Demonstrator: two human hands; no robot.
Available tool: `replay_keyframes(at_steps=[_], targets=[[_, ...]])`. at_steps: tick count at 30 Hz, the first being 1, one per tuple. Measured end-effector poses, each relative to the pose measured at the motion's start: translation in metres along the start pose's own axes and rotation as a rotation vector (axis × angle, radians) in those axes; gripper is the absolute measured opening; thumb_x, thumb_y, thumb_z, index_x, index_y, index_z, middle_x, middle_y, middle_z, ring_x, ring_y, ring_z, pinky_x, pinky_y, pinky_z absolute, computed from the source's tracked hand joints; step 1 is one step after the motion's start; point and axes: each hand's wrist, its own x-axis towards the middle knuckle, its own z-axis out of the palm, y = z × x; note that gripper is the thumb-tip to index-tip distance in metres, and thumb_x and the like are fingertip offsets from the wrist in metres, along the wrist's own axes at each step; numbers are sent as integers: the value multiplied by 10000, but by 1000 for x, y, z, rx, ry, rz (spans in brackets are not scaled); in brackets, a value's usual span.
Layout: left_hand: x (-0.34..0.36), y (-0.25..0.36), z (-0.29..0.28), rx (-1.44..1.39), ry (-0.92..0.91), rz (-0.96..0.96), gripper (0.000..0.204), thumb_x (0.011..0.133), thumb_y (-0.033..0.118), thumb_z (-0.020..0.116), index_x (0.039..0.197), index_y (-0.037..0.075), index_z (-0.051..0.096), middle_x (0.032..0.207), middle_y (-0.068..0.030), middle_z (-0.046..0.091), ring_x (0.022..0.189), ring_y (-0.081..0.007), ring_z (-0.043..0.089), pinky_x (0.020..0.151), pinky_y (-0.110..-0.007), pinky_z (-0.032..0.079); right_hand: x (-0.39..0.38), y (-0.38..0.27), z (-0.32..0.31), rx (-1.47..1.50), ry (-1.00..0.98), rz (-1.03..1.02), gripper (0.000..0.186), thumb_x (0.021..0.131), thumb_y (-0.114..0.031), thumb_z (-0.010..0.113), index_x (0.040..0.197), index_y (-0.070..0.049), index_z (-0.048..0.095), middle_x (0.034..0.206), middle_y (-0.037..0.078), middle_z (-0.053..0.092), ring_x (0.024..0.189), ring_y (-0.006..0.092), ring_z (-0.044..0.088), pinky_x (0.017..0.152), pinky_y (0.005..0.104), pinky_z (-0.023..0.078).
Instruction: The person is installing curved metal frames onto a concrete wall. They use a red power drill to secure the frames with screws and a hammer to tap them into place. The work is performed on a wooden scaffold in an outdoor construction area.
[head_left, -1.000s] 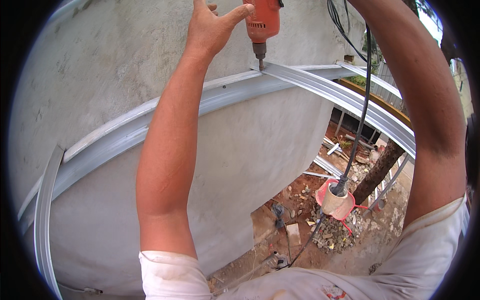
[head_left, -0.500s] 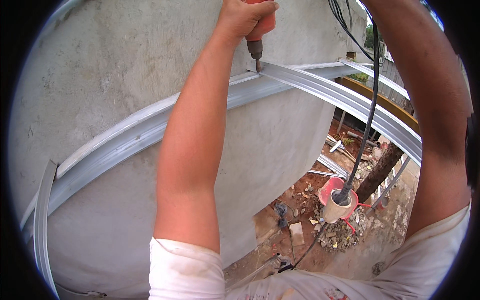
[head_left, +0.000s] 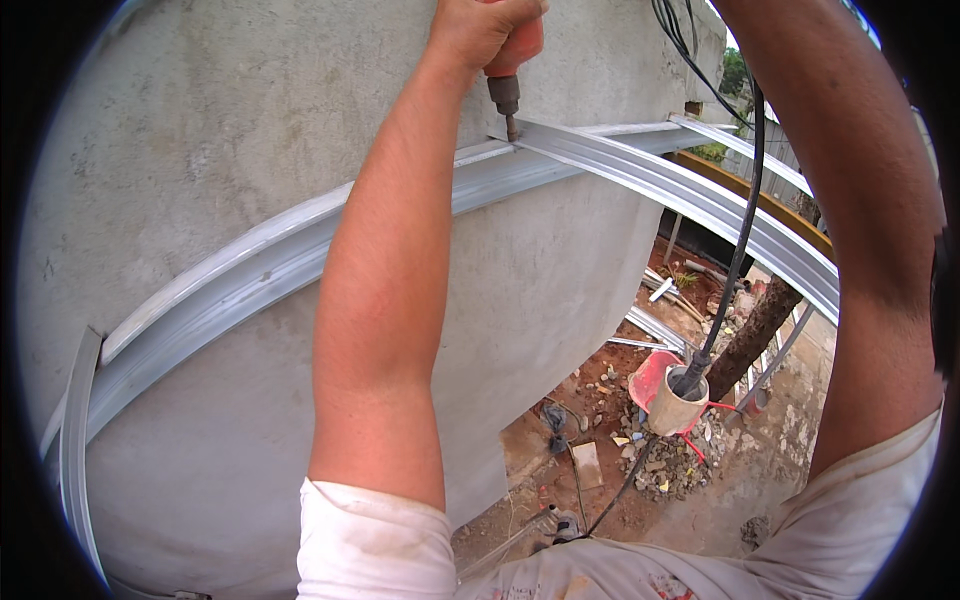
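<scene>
At the top edge, my left hand (head_left: 474,32) is wrapped round an orange-red power drill (head_left: 518,48), which is partly cut off by the picture's edge. The drill's dark chuck (head_left: 503,94) points down, and its bit meets the corner where two metal profiles join. One is a galvanized wall channel (head_left: 265,245) running along the grey wall. The other, a ribbed metal channel (head_left: 690,205), extends from that corner toward the right. My right arm (head_left: 850,160) reaches up past the top edge, so its hand is out of view.
A rough grey wall (head_left: 200,150) fills the left side. A black cable (head_left: 745,215) hangs down to a pale cup-shaped piece (head_left: 678,405). Far below are a red wheelbarrow (head_left: 652,378), rubble (head_left: 680,465) and a tree trunk (head_left: 755,335). Another metal profile (head_left: 78,440) stands out at the left.
The view has shifted a little, so the wall and channels appear slightly further left. The drill bit stays at the same joint, and my left hand keeps hold of the drill.
</scene>
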Motion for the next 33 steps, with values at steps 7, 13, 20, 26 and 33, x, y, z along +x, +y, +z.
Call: replay_keyframes(at_steps=[7, 13, 20, 26, 33], targets=[[-1, -2, -2, 29, -22, -45, 353, 726, 75, 697, 1064, 23, 607, 913, -52, 618, 776, -160, 614, 674, -318, 517, 2, 4, 0, -10, -2, -1, 570, 757, -164, 752, 1295, -82, 583, 923, 143, 676, 715, 238, 645, 606, 356, 530], [1, -2, -6, 35, -53, -43, 351, 726, 99, 702, 1058, 20, 616, 912, -57, 622, 784, -165, 620, 695, -329, 522, 4, 4, -1, -4, 9, 0, 577, 756, -189, 763, 1290, -71, 578, 921, 130, 670, 717, 223, 642, 619, 344, 530], [1, 8, -4, 65, -56, -58, 365, 721, 111, 697, 1061, 10, 613, 917, -63, 622, 784, -166, 619, 700, -330, 522, 2, 5, 1, 9, 30, -6, 589, 755, -218, 776, 1284, -59, 573, 918, 114, 662, 719, 205, 639, 634, 331, 532], [6, 15, -4, 64, -95, -69, 397, 714, 97, 690, 1093, 20, 600, 951, -67, 616, 811, -164, 614, 713, -324, 521, -5, 8, 1, 22, 60, -2, 601, 754, -243, 787, 1279, -48, 568, 915, 101, 656, 721, 190, 637, 647, 320, 532], [-3, 36, 6, 50, -59, 54, 429, 693, 70, 696, 1109, 29, 599, 979, -59, 626, 828, -157, 615, 716, -309, 518, -29, 6, 7, 57, 122, 24, 619, 753, -273, 800, 1273, -36, 563, 912, 85, 649, 723, 173, 634, 662, 306, 533]])
